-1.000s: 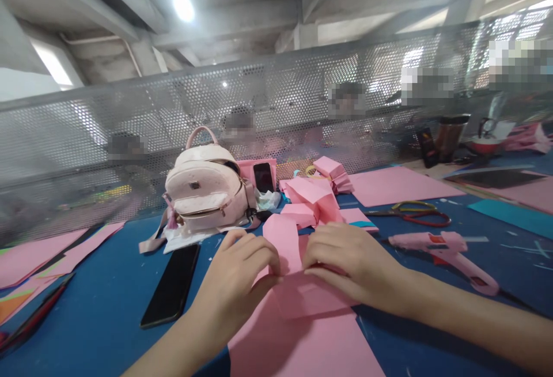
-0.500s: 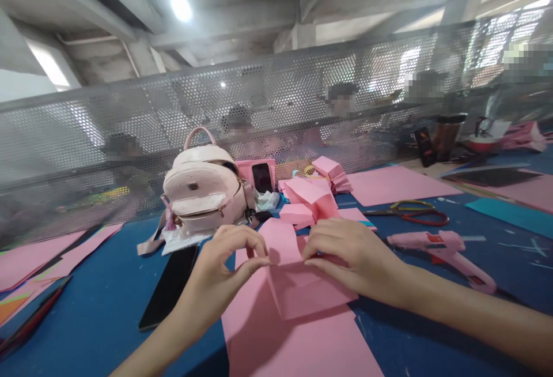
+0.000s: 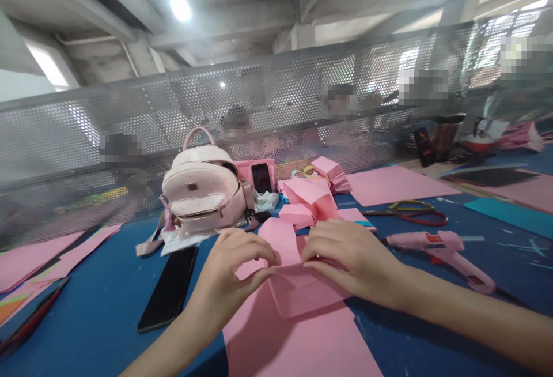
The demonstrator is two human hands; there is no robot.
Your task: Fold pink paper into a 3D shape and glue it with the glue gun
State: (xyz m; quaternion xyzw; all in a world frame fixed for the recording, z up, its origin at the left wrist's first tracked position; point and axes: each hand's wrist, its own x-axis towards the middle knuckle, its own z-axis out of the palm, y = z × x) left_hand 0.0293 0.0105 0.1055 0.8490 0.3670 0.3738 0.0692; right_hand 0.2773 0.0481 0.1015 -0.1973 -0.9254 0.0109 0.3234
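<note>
A folded pink paper piece lies on a larger pink sheet on the blue table. My left hand pinches its left upper edge with thumb and fingers closed. My right hand presses and pinches its right upper edge. A flap of the paper stands up between the two hands.
A black phone lies left of my hands. Behind it stands a pale pink backpack and a pile of folded pink boxes. A pink glue gun and scissors lie right. People sit beyond the perforated metal screen.
My hands have shifted slightly on the paper's fold; the left fingers curled down onto the edge. The folded piece stays in the same spot.
</note>
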